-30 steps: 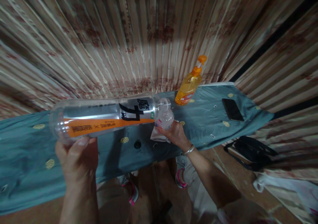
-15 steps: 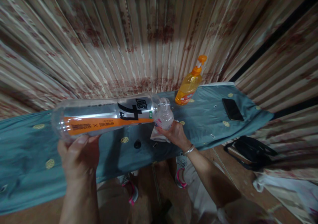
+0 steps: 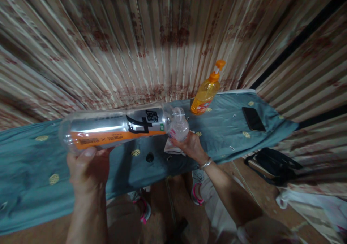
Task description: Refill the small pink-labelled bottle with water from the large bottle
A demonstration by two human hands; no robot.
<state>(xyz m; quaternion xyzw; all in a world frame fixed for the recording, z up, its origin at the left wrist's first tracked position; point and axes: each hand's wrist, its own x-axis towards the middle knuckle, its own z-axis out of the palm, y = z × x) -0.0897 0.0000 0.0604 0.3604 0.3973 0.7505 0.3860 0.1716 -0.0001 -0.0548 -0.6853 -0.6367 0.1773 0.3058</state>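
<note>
My left hand [image 3: 89, 166] is closed around the underside of a large clear plastic bottle [image 3: 108, 126] with a silver and orange label. The bottle lies nearly level, its neck pointing right. In my right hand [image 3: 191, 144] is a small clear plastic bottle [image 3: 179, 126], held upright with its open mouth at the top. The large bottle's neck is right beside the small one's mouth; whether they touch I cannot tell. Below the small bottle a pale cloth [image 3: 173, 149] lies on the table. A small black cap [image 3: 149, 157] rests in front of it.
An orange pump bottle [image 3: 204, 96] stands at the back of the cloth-covered table [image 3: 217, 143]. To the right lies a black phone [image 3: 253, 119]. A pleated curtain [image 3: 151, 49] rises behind the table. On the floor at right sits a black bag [image 3: 280, 164].
The large bottle and my left hand have shifted slightly right, and the bottle's bottom end sits a little lower. My right hand and the small bottle have hardly moved.
</note>
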